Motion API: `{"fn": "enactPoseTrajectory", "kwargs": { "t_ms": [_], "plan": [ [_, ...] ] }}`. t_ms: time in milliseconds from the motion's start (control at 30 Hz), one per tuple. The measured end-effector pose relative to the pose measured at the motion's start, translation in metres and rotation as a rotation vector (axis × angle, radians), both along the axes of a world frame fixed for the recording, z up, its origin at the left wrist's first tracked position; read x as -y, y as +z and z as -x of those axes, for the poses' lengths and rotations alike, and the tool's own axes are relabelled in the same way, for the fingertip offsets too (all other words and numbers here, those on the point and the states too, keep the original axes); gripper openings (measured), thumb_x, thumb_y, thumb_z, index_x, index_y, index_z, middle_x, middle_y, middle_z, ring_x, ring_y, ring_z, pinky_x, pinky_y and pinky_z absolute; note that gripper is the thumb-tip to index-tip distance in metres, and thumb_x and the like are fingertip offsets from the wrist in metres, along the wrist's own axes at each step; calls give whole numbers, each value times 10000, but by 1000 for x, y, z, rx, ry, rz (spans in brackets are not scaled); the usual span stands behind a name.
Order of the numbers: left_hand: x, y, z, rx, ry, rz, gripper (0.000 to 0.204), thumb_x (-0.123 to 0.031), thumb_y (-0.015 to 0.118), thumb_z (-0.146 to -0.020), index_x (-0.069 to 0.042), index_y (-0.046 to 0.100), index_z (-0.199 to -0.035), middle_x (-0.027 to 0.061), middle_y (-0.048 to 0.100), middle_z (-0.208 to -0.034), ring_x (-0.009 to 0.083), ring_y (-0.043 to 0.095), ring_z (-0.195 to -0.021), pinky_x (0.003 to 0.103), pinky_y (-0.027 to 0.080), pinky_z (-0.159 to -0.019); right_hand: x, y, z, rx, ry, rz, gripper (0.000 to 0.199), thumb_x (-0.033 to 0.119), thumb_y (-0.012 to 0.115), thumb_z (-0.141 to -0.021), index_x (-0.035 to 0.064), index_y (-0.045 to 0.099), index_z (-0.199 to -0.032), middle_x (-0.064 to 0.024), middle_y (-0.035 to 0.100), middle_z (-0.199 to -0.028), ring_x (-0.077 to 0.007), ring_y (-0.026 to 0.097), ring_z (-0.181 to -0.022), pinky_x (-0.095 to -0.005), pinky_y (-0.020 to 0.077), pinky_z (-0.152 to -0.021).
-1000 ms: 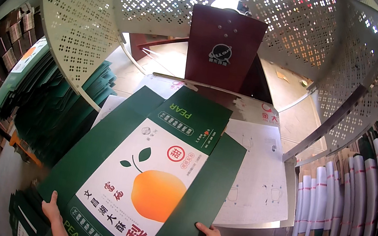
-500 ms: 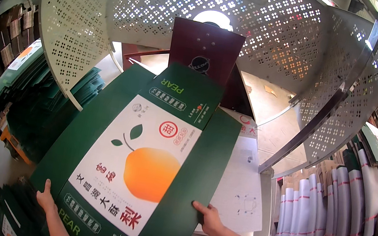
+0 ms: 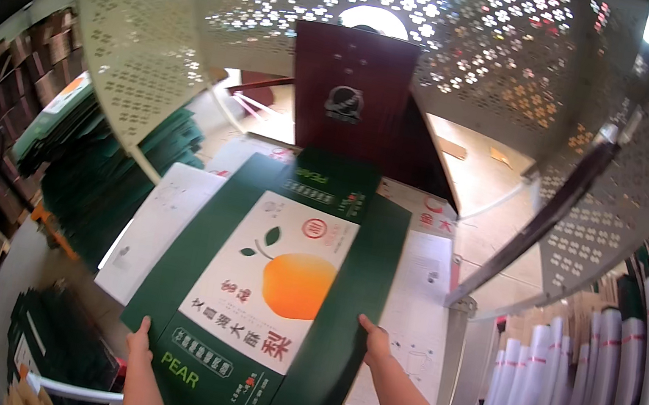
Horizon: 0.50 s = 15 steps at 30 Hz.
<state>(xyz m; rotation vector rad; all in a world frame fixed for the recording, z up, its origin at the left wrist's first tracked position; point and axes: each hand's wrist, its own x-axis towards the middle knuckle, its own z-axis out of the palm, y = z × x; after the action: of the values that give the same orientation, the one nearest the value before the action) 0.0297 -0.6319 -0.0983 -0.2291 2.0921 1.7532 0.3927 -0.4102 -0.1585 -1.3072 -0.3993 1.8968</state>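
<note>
**Flat green carton held at both edges over the bench**

Since the earlier frames, the green carton sheet (image 3: 274, 297) had slid further up the bench (image 3: 419, 304), its far flap now closer to the upright dark red panel (image 3: 352, 91), and the right hand (image 3: 375, 344) had shifted higher along the sheet's right edge. That hand lay with fingers pressed flat on the green border, thumb toward the edge. The left hand (image 3: 140, 341) gripped the sheet's lower left edge, fingers curled over it. The sheet lay unfolded and tilted, its white centre panel with an orange fruit picture (image 3: 295, 283) facing up. White printed sheets (image 3: 157, 226) lay beneath it on either side. A stack of dark green flattened cartons (image 3: 102, 174) stood to the left, and rolled white sheets (image 3: 568, 389) leaned in a row at the right. Perforated metal screens (image 3: 142, 60) arched overhead.
</note>
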Motion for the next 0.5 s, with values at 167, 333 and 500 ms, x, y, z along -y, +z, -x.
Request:
{"fn": "enactPoseTrajectory", "kwargs": {
  "t_ms": [167, 333, 500],
  "plan": [
    [-4, -19, 1, -22, 68, -50, 390, -157, 656, -597, 69, 496, -872, 130, 527, -849, 207, 514, -701, 310, 425, -616, 0, 14, -8, 56, -8, -31, 432, 160, 622, -636, -91, 418, -923, -159, 504, -850, -258, 515, -737, -364, 442, -633],
    [-10, -5, -22, -154, 174, 56, 350, -137, 662, -588, 69, 486, -811, 130, 525, -809, 194, 507, -683, 299, 419, -606, -2, 8, -15, 187, -6, -103, 432, 176, 626, -636, -94, 427, -908, -161, 507, -844, -255, 518, -731, -357, 441, -635],
    [-7, -20, -34, -147, 210, 57, 377, -148, 664, -590, 60, 447, -818, 126, 503, -824, 187, 491, -706, 290, 405, -628, -12, 24, -29, 403, -4, -283, 420, 163, 632, -628, -102, 432, -885, -169, 513, -820, -256, 522, -709, -347, 443, -626]
  ]
}}
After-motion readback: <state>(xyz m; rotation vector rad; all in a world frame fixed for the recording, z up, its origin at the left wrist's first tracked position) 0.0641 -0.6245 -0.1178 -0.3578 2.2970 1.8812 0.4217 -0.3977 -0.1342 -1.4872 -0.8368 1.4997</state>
